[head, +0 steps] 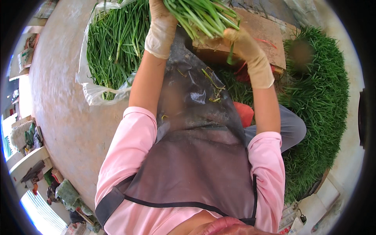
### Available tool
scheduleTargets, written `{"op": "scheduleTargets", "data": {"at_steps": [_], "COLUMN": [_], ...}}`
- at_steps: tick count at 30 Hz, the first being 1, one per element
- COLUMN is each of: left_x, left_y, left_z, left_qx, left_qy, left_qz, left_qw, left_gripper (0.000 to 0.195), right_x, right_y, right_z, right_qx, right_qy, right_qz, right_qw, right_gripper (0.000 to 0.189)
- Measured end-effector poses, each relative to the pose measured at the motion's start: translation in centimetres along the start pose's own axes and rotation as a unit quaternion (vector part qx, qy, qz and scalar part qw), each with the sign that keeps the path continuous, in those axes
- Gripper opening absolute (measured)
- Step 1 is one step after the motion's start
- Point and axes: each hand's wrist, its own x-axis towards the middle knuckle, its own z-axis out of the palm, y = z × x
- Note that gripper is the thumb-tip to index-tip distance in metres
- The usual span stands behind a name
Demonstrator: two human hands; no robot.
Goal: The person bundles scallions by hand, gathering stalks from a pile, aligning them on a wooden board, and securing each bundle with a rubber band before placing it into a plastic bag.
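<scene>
My left hand (161,22), in a pale thin glove, grips a bunch of long green stalks (202,17) that look like garlic chives. Their pale ends point right and downward, while the far part of the bunch leaves the top of the view. My right hand (242,44), gloved too and slightly blurred, is curled beside those ends. A green leaf (231,57) hangs from its fingers. Below the bunch, a dark translucent apron (199,97) covers my lap, with a few yellowed scraps (216,85) on it.
At left, more chives (117,50) lie in a clear plastic bag (94,94) on the floor (67,88). Ahead stands a worn wooden board (267,44) with red string nearby. A large heap of chives (317,117) fills the right side. Something red (243,113) sits beside my leg.
</scene>
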Motion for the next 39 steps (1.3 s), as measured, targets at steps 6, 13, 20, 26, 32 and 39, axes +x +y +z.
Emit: {"op": "scheduleTargets", "data": {"at_steps": [6,13,20,26,32,39], "left_x": [-3.4,-4.1,-5.6,-5.9,-6.0,-6.0], "left_y": [1.3,3.3,1.4,0.3,0.1,4.4], "left_z": [1.9,4.0,4.7,4.0,3.6,1.5], "left_qx": [0.0,0.029,0.055,0.04,0.024,-0.019], "left_qy": [0.031,0.15,0.244,0.24,0.239,0.227], "left_qz": [0.066,0.037,-0.025,-0.007,-0.014,0.019], "left_qw": [0.997,0.988,0.968,0.97,0.971,0.973], "left_gripper": [0.025,0.015,0.012,0.01,0.012,0.014], "right_x": [-6.7,-13.1,-3.9,-2.5,-4.1,-14.6], "right_y": [0.9,6.9,-4.5,-4.3,-3.8,4.2], "right_z": [2.0,-2.4,10.2,10.1,8.5,-1.3], "right_qx": [-0.052,-0.803,-0.754,-0.795,-0.664,-0.193], "right_qy": [0.001,0.09,0.126,0.073,0.073,0.171], "right_qz": [0.096,0.177,-0.379,-0.348,-0.372,0.03], "right_qw": [0.994,0.562,0.521,0.492,0.645,0.966], "right_gripper": [0.05,0.063,0.023,0.027,0.009,0.008]}}
